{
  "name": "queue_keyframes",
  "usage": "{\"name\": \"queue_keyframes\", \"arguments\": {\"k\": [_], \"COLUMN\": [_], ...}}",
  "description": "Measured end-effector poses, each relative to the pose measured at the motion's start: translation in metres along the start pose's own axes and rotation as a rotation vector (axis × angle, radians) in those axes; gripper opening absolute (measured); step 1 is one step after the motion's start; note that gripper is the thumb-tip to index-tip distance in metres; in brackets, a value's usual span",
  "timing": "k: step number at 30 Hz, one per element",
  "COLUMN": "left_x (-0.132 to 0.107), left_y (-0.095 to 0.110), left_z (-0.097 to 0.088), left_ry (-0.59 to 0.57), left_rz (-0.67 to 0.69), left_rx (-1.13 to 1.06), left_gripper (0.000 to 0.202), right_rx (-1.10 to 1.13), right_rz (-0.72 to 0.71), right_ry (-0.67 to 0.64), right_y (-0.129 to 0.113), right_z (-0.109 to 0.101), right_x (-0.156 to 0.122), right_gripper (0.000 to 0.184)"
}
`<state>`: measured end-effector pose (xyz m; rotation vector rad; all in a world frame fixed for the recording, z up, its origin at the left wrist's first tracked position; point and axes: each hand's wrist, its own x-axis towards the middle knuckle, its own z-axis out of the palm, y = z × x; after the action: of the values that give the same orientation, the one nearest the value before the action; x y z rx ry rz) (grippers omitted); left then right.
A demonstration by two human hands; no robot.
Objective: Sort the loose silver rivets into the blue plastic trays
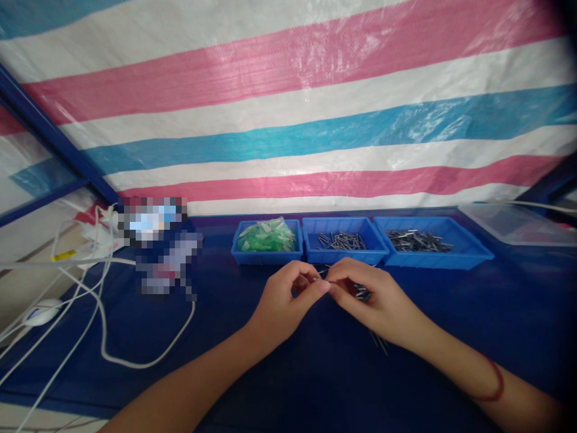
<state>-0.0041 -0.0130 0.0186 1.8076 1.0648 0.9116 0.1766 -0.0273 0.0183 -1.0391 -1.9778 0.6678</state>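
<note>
My left hand and my right hand meet fingertip to fingertip above the dark blue table. Both are closed in a pinch, and whatever small thing lies between the fingertips is too hidden to name. Loose thin metal pins lie on the table under and beside my right hand, partly covered by it. Just beyond the hands stand three blue bins. The left bin holds small green plastic pieces. Silvery metal pins fill part of the middle bin. Darker metal pins lie in the right bin.
White cables loop over the table's left side, near a blurred-out device. A clear plastic lid lies at the back right. Behind the bins hangs a striped plastic sheet, with a blue frame bar on the left.
</note>
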Motion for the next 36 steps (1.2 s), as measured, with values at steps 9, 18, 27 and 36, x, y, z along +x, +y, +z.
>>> {"name": "queue_keyframes", "arguments": {"k": [9, 18, 27, 36], "left_x": [-0.001, -0.005, -0.009, 0.002], "left_y": [-0.006, -0.011, -0.012, -0.023], "left_z": [-0.001, 0.012, 0.021, 0.009], "left_ry": [-0.199, -0.387, -0.426, -0.333], "left_rz": [0.215, 0.576, 0.631, 0.605], "left_rx": [0.316, 0.651, 0.735, 0.895], "left_gripper": [0.029, 0.046, 0.037, 0.014], "right_rx": [-0.481, -1.050, -0.778, -0.562], "right_rz": [0.114, 0.480, 0.200, -0.048], "right_ry": [0.377, 0.301, 0.319, 0.100], "right_y": [0.026, 0.076, 0.053, 0.024], "right_z": [-0.058, -0.115, -0.073, -0.045], "right_x": [0.008, -0.002, 0.008, 0.007], "right_gripper": [0.012, 0.030, 0.029, 0.018]}}
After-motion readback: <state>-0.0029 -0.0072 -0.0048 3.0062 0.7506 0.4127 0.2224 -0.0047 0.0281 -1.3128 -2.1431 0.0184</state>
